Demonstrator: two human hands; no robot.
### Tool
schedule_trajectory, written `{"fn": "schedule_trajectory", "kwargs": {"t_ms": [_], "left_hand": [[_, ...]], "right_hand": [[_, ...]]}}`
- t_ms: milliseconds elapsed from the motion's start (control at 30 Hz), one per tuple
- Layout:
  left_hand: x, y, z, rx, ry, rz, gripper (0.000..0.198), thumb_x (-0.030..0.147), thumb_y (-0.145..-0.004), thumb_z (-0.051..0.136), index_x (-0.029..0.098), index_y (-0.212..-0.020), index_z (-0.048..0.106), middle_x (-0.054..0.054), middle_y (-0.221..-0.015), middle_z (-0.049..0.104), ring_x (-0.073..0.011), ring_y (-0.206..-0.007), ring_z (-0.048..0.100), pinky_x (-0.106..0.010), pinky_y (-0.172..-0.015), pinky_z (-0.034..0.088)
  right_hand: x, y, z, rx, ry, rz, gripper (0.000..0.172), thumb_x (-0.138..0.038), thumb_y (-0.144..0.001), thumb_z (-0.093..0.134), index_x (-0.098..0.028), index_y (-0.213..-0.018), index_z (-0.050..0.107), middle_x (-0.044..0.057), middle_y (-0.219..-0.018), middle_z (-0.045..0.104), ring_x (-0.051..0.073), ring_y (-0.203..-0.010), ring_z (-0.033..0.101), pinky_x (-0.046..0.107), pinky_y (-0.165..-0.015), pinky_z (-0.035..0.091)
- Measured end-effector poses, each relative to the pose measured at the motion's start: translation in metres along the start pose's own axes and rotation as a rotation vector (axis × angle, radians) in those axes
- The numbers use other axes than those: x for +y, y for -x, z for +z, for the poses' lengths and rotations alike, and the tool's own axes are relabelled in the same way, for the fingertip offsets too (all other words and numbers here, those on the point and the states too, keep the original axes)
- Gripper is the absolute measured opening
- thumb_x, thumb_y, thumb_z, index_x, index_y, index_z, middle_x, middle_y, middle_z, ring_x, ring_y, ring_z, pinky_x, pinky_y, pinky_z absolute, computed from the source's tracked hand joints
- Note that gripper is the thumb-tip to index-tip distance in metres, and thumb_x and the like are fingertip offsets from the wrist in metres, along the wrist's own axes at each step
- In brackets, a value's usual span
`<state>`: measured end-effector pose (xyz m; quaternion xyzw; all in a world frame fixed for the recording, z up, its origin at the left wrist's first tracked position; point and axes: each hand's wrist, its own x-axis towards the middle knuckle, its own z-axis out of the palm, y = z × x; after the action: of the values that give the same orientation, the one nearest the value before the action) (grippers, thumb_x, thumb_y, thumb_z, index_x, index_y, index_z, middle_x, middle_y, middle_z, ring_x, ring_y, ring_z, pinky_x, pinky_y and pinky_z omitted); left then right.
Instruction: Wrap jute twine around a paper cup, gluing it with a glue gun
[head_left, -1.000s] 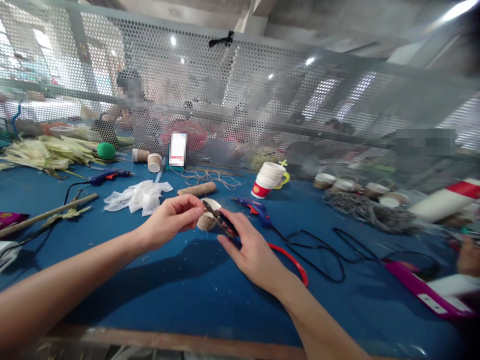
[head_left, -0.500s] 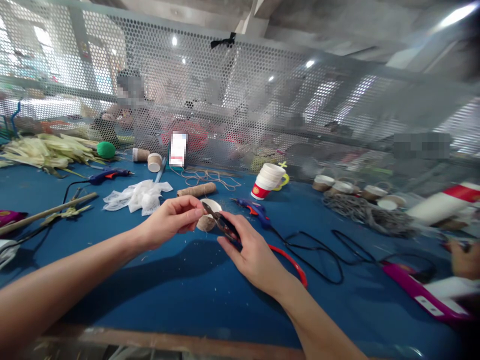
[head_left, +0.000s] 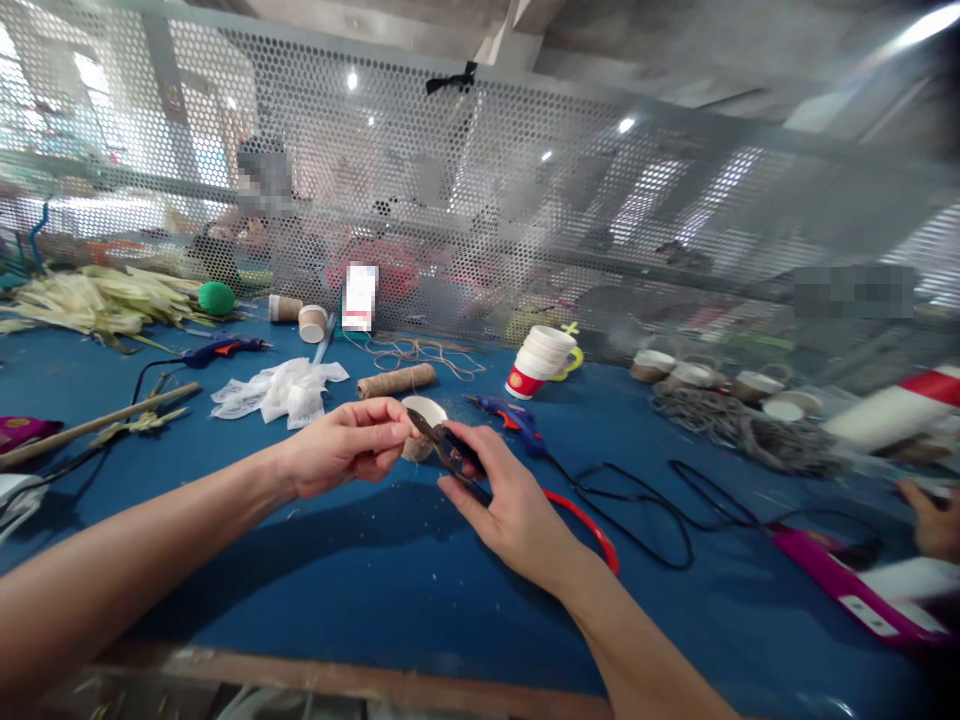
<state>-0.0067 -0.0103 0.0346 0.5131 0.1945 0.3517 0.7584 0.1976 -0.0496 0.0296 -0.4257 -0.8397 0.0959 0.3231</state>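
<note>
My right hand [head_left: 499, 500] is wrapped round a pair of dark-handled scissors [head_left: 448, 452], whose blades point up and left to the fingertips of my left hand [head_left: 360, 440]. Thumb and fingers of my left hand are pinched together at the blade tips; what they hold is too small to make out. Just behind the blades stands a small paper cup [head_left: 426, 408] with a white inside and brown twine round its lower part, partly hidden by the scissors. A roll of twine [head_left: 396, 380] lies behind my left hand.
White lace [head_left: 283, 392] and a blue glue gun [head_left: 225, 348] lie left. Stacked cups [head_left: 536, 362] and another glue gun [head_left: 514, 420] are right of centre, with black cable and a purple power strip [head_left: 847, 590]. Another person's hand [head_left: 930, 520] shows far right.
The whole view has shifted slightly, so things sit a little further right. My hands and the scissors keep nearly the same pose.
</note>
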Motion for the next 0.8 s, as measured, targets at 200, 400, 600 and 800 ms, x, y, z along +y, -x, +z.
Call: {"fn": "schedule_trajectory", "kwargs": {"t_ms": [200, 400, 600, 800], "left_hand": [[0.0032, 0.0001, 0.0024, 0.076, -0.12, 0.05, 0.025, 0.036, -0.071, 0.064, 0.015, -0.074, 0.051, 0.006, -0.048, 0.043, -0.0032, -0.041, 0.029, -0.02, -0.043, 0.016], [0.0066, -0.0001, 0.0073, 0.207, -0.438, 0.227, 0.019, 0.031, -0.073, 0.062, 0.015, -0.072, 0.053, 0.005, -0.054, 0.046, -0.0052, -0.048, 0.039, -0.02, -0.047, 0.027], [0.0036, -0.001, 0.0045, 0.2, -0.56, 0.277, 0.014, 0.027, -0.078, 0.055, 0.015, -0.073, 0.052, 0.005, -0.056, 0.046, -0.0054, -0.05, 0.04, -0.019, -0.049, 0.03], [0.0031, -0.0008, 0.0027, 0.147, -0.465, 0.257, 0.016, 0.03, -0.078, 0.055, 0.015, -0.075, 0.052, 0.005, -0.056, 0.044, -0.0046, -0.049, 0.038, -0.018, -0.048, 0.03]], "right_hand": [[-0.0002, 0.0006, -0.0009, -0.01, 0.005, 0.002, 0.041, -0.03, -0.085, 0.047, -0.028, -0.124, 0.035, 0.009, -0.108, 0.051, 0.024, -0.095, 0.054, 0.045, -0.082, 0.046], [-0.0002, -0.0006, -0.001, -0.029, 0.028, 0.005, 0.043, -0.032, -0.086, 0.046, -0.027, -0.126, 0.031, 0.011, -0.112, 0.048, 0.025, -0.101, 0.051, 0.046, -0.087, 0.045], [0.0016, 0.0009, -0.0008, -0.025, 0.058, 0.007, 0.042, -0.033, -0.086, 0.045, -0.024, -0.125, 0.033, 0.01, -0.106, 0.05, 0.023, -0.092, 0.054, 0.043, -0.081, 0.048], [0.0013, -0.0003, -0.0014, -0.001, 0.061, -0.028, 0.041, -0.032, -0.086, 0.045, -0.025, -0.124, 0.032, 0.01, -0.108, 0.05, 0.022, -0.095, 0.054, 0.042, -0.082, 0.048]]}}
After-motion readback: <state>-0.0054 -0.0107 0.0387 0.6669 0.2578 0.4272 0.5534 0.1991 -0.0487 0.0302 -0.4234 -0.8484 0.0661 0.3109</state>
